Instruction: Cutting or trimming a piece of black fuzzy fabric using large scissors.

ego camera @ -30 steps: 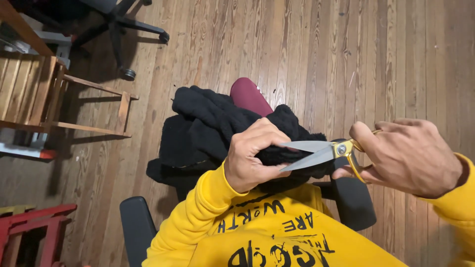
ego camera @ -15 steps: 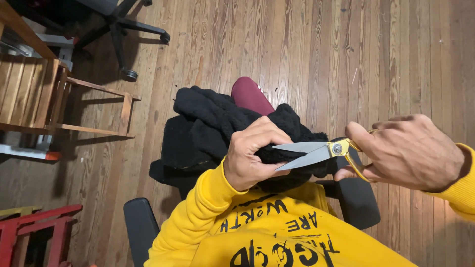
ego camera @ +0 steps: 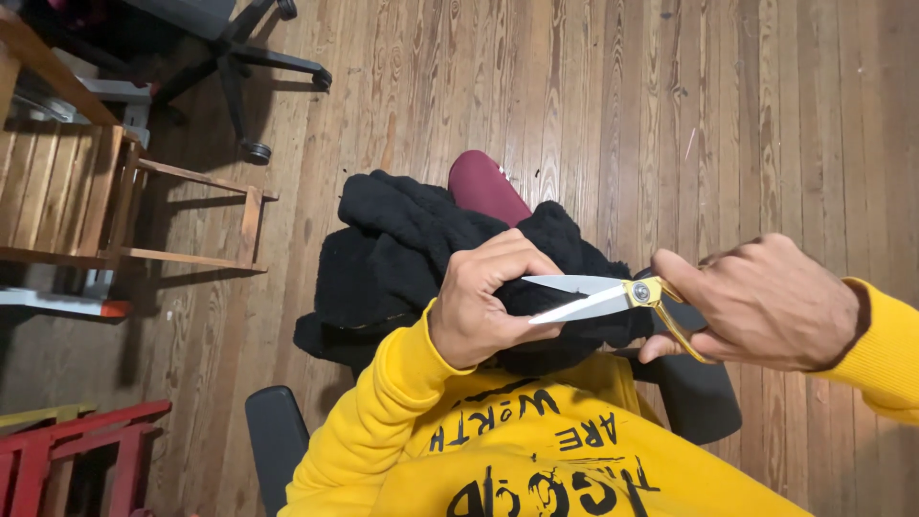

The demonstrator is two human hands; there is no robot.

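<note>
One pair of scissors (ego camera: 613, 295), with two silver blades and gold handles, is held over one black fleece garment (ego camera: 412, 254) bunched on the lap of the person in the yellow sweatshirt (ego camera: 498, 450). The scissors' long axis runs nearly level across the view, tips pointing toward the person's left hand (ego camera: 483, 297) and handles toward the right; the blades stand slightly parted, the upper one level and the lower one slanting down to the left. The right hand (ego camera: 766, 302) has its fingers (ego camera: 684, 278) curled through and around the gold handles, gripping them. The left hand is closed in a fist on a fold of the black fleece, right at the blade tips. One maroon shoe (ego camera: 486, 187) shows beyond the garment on the wooden plank floor (ego camera: 670, 115). One wooden slatted stand (ego camera: 115, 196) is at left, one red frame (ego camera: 67, 450) low left, and one black chair base (ego camera: 239, 57) above.
</note>
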